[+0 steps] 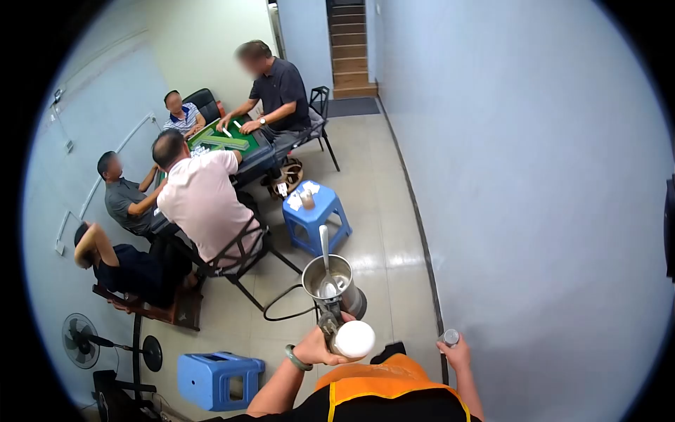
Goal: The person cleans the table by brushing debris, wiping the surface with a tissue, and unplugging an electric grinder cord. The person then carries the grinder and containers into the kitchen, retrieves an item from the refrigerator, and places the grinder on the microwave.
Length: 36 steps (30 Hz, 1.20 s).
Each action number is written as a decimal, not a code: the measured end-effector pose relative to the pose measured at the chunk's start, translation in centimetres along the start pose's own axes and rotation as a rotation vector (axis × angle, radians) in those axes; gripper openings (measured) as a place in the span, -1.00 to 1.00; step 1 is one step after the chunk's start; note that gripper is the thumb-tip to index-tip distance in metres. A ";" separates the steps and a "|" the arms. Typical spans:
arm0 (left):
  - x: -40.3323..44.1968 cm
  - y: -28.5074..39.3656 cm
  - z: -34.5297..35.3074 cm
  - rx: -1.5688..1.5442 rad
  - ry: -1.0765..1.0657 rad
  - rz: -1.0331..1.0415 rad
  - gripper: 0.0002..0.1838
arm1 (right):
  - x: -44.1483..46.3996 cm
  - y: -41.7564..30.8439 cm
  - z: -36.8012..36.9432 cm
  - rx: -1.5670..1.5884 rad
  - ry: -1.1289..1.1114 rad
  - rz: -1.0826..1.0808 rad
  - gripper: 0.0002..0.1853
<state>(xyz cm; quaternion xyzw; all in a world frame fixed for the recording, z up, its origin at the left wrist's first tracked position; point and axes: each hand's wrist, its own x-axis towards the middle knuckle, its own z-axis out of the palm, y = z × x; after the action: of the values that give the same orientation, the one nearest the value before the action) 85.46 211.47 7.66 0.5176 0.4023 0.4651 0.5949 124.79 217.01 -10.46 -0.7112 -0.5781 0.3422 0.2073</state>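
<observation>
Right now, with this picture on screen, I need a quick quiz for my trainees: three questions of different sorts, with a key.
1. Open: Which utensil stands in the metal pot?
2. True or false: The left hand holds the small grey-topped container.
3. Count: How many blue stools are in view?

Key
1. A spoon, its handle rising above the rim.
2. False; the right hand holds the small grey-topped container.
3. Two: one at the lower left of the picture, one near the middle.
</observation>
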 end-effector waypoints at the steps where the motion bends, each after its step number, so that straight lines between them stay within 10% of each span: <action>1: 3.6 0.5 -1.1 -0.029 0.010 -0.001 -0.07 | 4.9 -2.9 -0.5 -0.017 -0.042 -0.030 -0.39; 7: 21.9 -3.5 -10.5 0.037 0.119 0.015 -0.06 | 33.5 -14.7 5.6 -0.038 -0.106 -0.330 -0.39; 26: 84.8 1.8 -50.2 0.018 0.272 0.021 -0.07 | 99.9 -44.0 17.9 0.060 -0.188 -0.243 -0.36; 36: 115.5 5.4 -71.1 0.062 0.417 0.122 -0.09 | 136.8 -74.8 26.4 -0.048 -0.367 -0.374 -0.38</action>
<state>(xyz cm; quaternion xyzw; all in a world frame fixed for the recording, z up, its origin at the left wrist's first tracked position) 44.57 340.88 3.36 0.4516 0.4986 0.5847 0.4534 68.08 364.67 -10.54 -0.5226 -0.7354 0.4073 0.1420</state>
